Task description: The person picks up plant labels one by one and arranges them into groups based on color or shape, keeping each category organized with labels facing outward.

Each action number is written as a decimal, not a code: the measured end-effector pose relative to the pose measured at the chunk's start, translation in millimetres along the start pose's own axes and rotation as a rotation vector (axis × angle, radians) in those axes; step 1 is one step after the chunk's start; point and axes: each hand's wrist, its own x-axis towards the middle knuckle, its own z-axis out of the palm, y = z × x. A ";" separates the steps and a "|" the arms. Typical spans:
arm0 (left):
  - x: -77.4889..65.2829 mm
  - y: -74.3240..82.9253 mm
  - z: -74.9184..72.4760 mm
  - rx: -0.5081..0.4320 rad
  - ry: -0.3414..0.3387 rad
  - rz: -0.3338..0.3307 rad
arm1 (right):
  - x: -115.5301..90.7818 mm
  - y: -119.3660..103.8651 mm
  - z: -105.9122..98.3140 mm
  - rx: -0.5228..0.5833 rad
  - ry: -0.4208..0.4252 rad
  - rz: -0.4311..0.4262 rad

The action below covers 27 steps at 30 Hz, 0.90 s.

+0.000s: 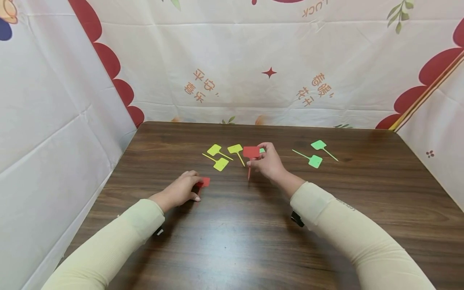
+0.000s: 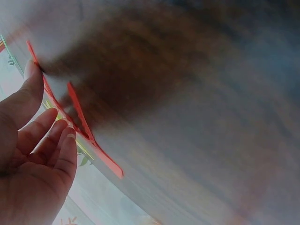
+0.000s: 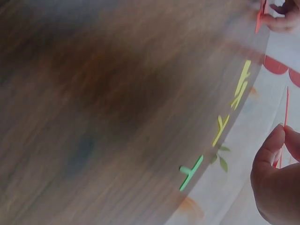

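Note:
In the head view my left hand [image 1: 181,189] is low over the table at left of centre, fingers curled over a red T-shaped plant label [image 1: 205,182]. Its thumb touches the red piece in the left wrist view; two red strips [image 2: 105,161] show there, and I cannot tell whether they are one label or two. Higher up, my right hand [image 1: 270,162] pinches another red plant label [image 1: 251,152] by its side, stem pointing down. Three yellow labels [image 1: 221,164] lie just left of that hand. A green label [image 1: 262,150] is partly hidden behind its fingers.
Two more green labels [image 1: 315,161] lie to the right on the dark wooden table [image 1: 224,249]. A printed white cloth [image 1: 246,92] hangs behind the table's far edge, with more cloth at both sides.

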 end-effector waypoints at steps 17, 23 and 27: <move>0.7 -0.4 0.8 0.019 0.007 0.017 | -5.5 1.6 38.1 0.011 -0.046 0.024; 0.4 0.6 0.4 0.009 0.000 0.007 | -7.2 2.6 47.3 0.007 -0.063 0.027; 0.3 0.9 0.0 0.011 0.003 0.007 | -8.6 2.0 52.6 0.017 -0.065 0.035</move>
